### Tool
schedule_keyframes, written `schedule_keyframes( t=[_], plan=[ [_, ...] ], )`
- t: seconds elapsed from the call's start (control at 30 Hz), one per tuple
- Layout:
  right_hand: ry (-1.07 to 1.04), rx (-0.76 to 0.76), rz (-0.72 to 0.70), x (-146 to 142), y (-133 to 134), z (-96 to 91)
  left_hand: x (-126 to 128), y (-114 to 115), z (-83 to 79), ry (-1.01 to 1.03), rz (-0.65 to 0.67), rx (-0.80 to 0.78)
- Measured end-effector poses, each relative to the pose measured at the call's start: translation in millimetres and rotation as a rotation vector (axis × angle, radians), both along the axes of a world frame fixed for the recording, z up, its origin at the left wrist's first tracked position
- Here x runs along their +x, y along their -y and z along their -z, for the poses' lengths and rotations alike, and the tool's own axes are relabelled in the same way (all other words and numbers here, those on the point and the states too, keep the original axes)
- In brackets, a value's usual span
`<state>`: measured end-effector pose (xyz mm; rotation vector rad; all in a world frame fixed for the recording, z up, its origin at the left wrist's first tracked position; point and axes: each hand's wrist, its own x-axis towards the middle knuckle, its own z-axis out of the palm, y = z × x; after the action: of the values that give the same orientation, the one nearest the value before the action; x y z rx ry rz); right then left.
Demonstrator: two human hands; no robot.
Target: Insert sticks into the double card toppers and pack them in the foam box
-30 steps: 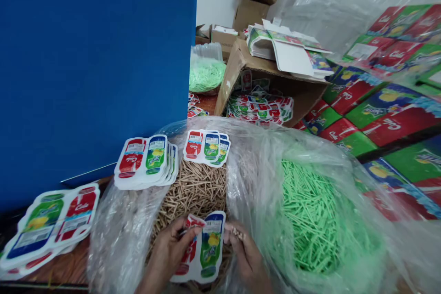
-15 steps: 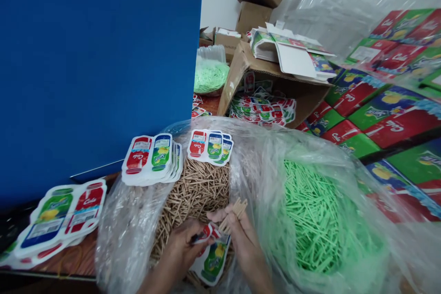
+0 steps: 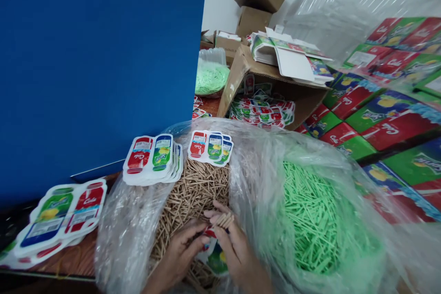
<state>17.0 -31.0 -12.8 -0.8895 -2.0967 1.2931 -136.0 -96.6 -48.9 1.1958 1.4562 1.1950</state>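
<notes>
My left hand (image 3: 182, 249) is closed on a double pouch (image 3: 217, 258) printed with a red Cola can and a green lemon can. The pouch's top lies between both hands, partly hidden by fingers. My right hand (image 3: 241, 250) is closed round a small bunch of short tan sticks (image 3: 225, 220), its fingertips close beside the left ones at the pouch's top. Beneath both hands is a heap of brown sticks (image 3: 196, 186) in a clear plastic bag (image 3: 117, 220). Small pouch stacks (image 3: 151, 158) and a few more pouches (image 3: 211, 147) rest at the bag's far edge.
Bright green sticks (image 3: 310, 216) fill another plastic bag on the right. More pouches (image 3: 62, 220) lie at the left on a wooden surface. A blue panel (image 3: 96, 64) stands behind. Farther back are a tipped carton (image 3: 232, 76) of pouches and stacked printed boxes (image 3: 396, 115).
The bunch of sticks in my right hand has tilted and moved slightly left and down. Both hands are closer together over the pouch, which is now more covered.
</notes>
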Motion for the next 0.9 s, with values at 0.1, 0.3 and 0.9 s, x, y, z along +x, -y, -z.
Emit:
schedule_keyframes(
  t=[0.1, 0.3, 0.9],
  plan=[
    [-0.051, 0.043, 0.053, 5.6, 2.4, 2.1, -2.4, -1.5, -6.5, -0.052, 0.056, 0.042],
    [-0.006, 0.438, -0.019, 11.2, -0.5, 0.4, -3.6, -4.2, -5.0, -0.071, 0.076, 0.024],
    [-0.042, 0.115, 0.193, 23.8, -4.8, -1.0, -2.7, -8.7, -4.6, 0.438, -0.145, -0.248]
  ],
)
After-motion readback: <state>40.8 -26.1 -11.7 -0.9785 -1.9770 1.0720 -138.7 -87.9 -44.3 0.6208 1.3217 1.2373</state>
